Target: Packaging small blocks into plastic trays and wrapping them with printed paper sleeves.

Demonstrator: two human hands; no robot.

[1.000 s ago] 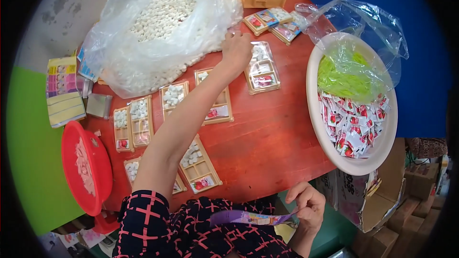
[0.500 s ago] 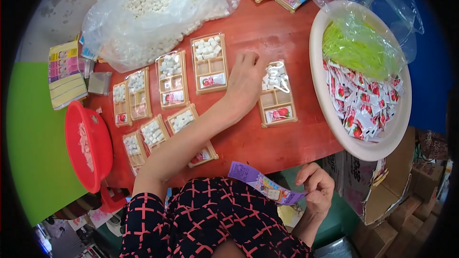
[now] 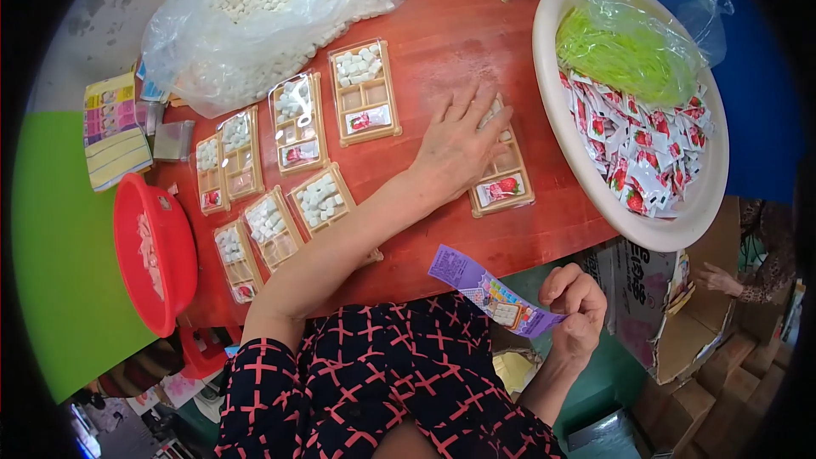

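My left hand (image 3: 459, 143) lies spread over the upper part of a tan compartment tray (image 3: 503, 189), covering most of its white pieces. A strawberry-printed sachet sits in that tray's lower compartment. Pinched between the fingers of my right hand (image 3: 575, 310), off the table's front edge, is a purple printed paper strip (image 3: 497, 296). To the left of my left hand stand several similar trays, such as a tray (image 3: 365, 92) with white pieces at its top and a sachet below. My left forearm partly hides one tray of the nearer row.
A cream basin (image 3: 544, 68) at right holds strawberry sachets and a bag of green sticks (image 3: 625, 59). At the back left lies a clear bag of white pieces (image 3: 272, 34). A red basin (image 3: 183, 246) stands at left. Another person's hand (image 3: 718, 279) shows by a cardboard box (image 3: 693, 314).
My left hand has moved right and its fingers have spread over the tray. My right hand with the purple strip has shifted right and slightly up. Another person's hand has appeared at right.
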